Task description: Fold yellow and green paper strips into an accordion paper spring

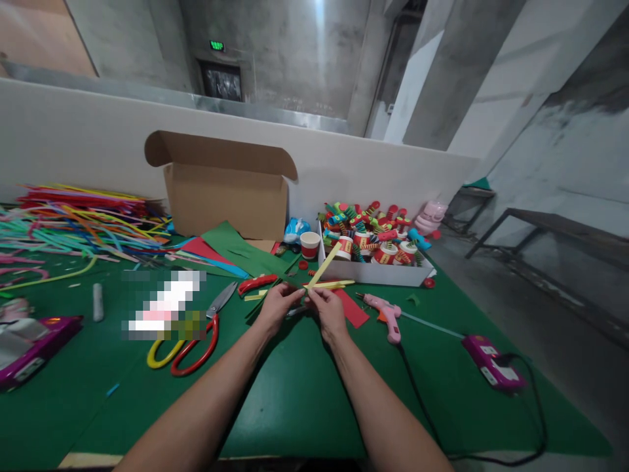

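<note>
Over the middle of the green table, my left hand (281,307) and my right hand (327,311) meet with pinched fingertips. A yellow paper strip (324,265) slants up to the right from between them. Both hands seem to grip its lower end, though the fingers partly hide that point. Dark green paper shows beside my left fingers; I cannot tell whether it is held. More yellow strips (337,284) and a red paper piece (352,309) lie just beyond my right hand. A red-handled cutter (257,284) rests near my left hand.
Scissors (189,347) lie at left, a pink glue gun (386,313) at right, its cord running past a purple power strip (491,364). Behind stand a white box (378,272) of colourful paper-cup crafts, a paper cup (309,245) and a cardboard box (226,200). Pipe cleaners (88,223) are piled far left.
</note>
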### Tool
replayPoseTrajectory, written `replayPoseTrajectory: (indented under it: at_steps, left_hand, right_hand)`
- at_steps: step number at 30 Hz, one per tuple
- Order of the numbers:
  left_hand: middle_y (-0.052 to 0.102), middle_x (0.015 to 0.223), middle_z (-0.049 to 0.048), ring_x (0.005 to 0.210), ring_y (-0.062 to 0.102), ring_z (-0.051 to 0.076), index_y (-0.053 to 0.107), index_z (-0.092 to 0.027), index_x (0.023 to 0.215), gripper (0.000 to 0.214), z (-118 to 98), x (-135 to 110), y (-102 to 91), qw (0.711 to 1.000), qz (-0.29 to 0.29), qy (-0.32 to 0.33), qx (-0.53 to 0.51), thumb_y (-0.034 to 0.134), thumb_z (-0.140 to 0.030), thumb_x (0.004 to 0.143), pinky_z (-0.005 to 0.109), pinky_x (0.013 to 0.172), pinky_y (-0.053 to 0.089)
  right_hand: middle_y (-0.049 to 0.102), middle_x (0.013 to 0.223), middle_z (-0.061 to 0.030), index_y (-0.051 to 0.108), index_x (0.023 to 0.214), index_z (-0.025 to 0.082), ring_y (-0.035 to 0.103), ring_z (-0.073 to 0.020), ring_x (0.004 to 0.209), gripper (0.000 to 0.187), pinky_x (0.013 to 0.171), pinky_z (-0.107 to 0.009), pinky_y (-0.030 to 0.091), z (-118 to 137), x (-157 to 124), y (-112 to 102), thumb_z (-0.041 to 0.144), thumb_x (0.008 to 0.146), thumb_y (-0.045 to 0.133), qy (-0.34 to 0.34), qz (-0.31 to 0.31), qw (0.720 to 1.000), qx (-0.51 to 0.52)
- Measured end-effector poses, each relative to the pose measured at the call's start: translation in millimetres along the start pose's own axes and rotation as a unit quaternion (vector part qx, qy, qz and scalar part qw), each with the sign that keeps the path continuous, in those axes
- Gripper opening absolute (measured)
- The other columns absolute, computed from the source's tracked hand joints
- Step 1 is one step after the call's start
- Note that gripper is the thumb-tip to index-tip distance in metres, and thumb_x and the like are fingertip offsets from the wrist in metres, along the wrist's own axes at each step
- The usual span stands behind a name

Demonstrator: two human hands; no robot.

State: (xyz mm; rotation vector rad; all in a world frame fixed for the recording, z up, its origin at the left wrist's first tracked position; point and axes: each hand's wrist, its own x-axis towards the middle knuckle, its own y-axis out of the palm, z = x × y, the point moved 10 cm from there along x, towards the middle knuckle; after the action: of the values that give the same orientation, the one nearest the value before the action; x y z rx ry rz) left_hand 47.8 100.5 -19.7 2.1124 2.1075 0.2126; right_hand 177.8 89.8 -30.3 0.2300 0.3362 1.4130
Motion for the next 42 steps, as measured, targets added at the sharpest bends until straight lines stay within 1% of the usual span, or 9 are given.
replayPoseTrajectory:
  at_steps: [3, 7, 13, 18, 23, 29, 33, 37, 42]
  left_hand:
    - [0.059, 0.056, 0.0019, 0.051, 0.048, 0.01, 0.063, -0.013, 0.062, 0.029, -4.4, -2.3, 0.4, 1.0, -0.008, 0.005, 0.008, 0.074, -0.038, 0.055, 0.022, 0.05, 0.036]
    - [0.056, 0.053, 0.0005, 0.049, 0.047, 0.01, 0.062, -0.014, 0.062, 0.029, -7.8, -3.7, 2.8, 1.0, 0.0, 0.017, -0.003, 0.074, -0.038, 0.054, 0.022, 0.049, 0.035]
    - [0.057, 0.054, 0.0006, 0.049, 0.046, 0.01, 0.063, -0.013, 0.067, 0.033, -2.7, -2.0, 1.5, 1.0, -0.004, -0.002, -0.015, 0.074, -0.041, 0.053, 0.022, 0.048, 0.035]
    - [0.061, 0.06, 0.003, 0.057, 0.052, 0.013, 0.064, -0.013, 0.064, 0.031, -6.9, -3.1, -1.9, 1.0, -0.025, 0.0, 0.004, 0.07, -0.043, 0.056, 0.024, 0.055, 0.04]
    - [0.059, 0.055, 0.0015, 0.054, 0.05, 0.013, 0.061, -0.015, 0.06, 0.029, -8.6, -2.7, -1.3, 0.999, -0.03, 0.008, 0.017, 0.07, -0.042, 0.056, 0.025, 0.053, 0.04]
    - [0.058, 0.054, 0.0006, 0.055, 0.052, 0.013, 0.06, -0.016, 0.057, 0.023, -20.1, 2.0, 1.0, 0.996, -0.017, 0.063, 0.054, 0.067, -0.038, 0.059, 0.025, 0.056, 0.042]
    - [0.058, 0.054, 0.0013, 0.054, 0.053, 0.014, 0.06, -0.016, 0.056, 0.021, -27.9, 1.8, -3.2, 0.991, -0.028, 0.089, 0.092, 0.066, -0.036, 0.061, 0.025, 0.056, 0.042]
    - [0.059, 0.054, 0.002, 0.056, 0.054, 0.015, 0.06, -0.016, 0.056, 0.021, -31.4, 0.7, -4.7, 0.992, -0.033, 0.097, 0.071, 0.068, -0.036, 0.058, 0.026, 0.057, 0.043]
    - [0.057, 0.052, 0.0007, 0.053, 0.053, 0.014, 0.057, -0.016, 0.054, 0.025, -22.8, 3.1, 0.9, 0.996, -0.017, 0.08, 0.042, 0.069, -0.038, 0.056, 0.025, 0.054, 0.042]
  right_hand:
    - [0.065, 0.064, 0.0003, 0.068, 0.07, 0.016, 0.057, -0.0119, 0.058, 0.022, 0.063, -0.026, 0.048, 4.2, -0.2, 0.7, 0.033, 0.056, 0.074, -0.022, 0.006, 0.999, -0.035]
    - [0.065, 0.065, -0.0005, 0.067, 0.068, 0.016, 0.058, -0.0132, 0.058, 0.021, 0.062, -0.027, 0.047, 9.7, 0.0, 0.8, 0.034, 0.058, 0.072, -0.051, 0.008, 0.996, -0.079]
    - [0.064, 0.063, 0.0001, 0.065, 0.068, 0.017, 0.057, -0.0138, 0.059, 0.021, 0.06, -0.026, 0.046, 15.1, 0.2, 7.1, 0.036, 0.06, 0.07, -0.073, 0.022, 0.99, -0.116]
    - [0.063, 0.063, 0.0001, 0.066, 0.069, 0.017, 0.056, -0.0134, 0.059, 0.021, 0.059, -0.026, 0.044, 17.7, -0.1, 10.8, 0.036, 0.062, 0.07, -0.079, 0.028, 0.989, -0.121]
    - [0.061, 0.06, 0.0007, 0.064, 0.067, 0.017, 0.054, -0.013, 0.058, 0.022, 0.059, -0.025, 0.043, 16.7, -1.0, 8.8, 0.038, 0.061, 0.071, -0.067, 0.022, 0.991, -0.113]
    - [0.061, 0.063, 0.0005, 0.064, 0.068, 0.017, 0.054, -0.0132, 0.061, 0.022, 0.063, -0.026, 0.044, 14.5, -1.8, 10.5, 0.037, 0.061, 0.072, -0.069, 0.038, 0.993, -0.083]
    - [0.062, 0.066, -0.0005, 0.064, 0.07, 0.017, 0.054, -0.0131, 0.062, 0.024, 0.063, -0.026, 0.045, 2.8, -0.5, 10.8, 0.036, 0.058, 0.074, -0.035, 0.033, 0.998, -0.044]
    - [0.064, 0.071, -0.001, 0.064, 0.073, 0.017, 0.056, -0.0133, 0.064, 0.028, 0.064, -0.026, 0.046, 2.7, -2.3, 14.4, 0.038, 0.058, 0.074, -0.028, 0.031, 0.999, -0.029]
    - [0.063, 0.065, -0.0005, 0.065, 0.072, 0.017, 0.055, -0.0131, 0.061, 0.027, 0.061, -0.025, 0.045, 11.3, -3.3, 16.1, 0.039, 0.059, 0.073, -0.043, 0.051, 0.995, -0.07]
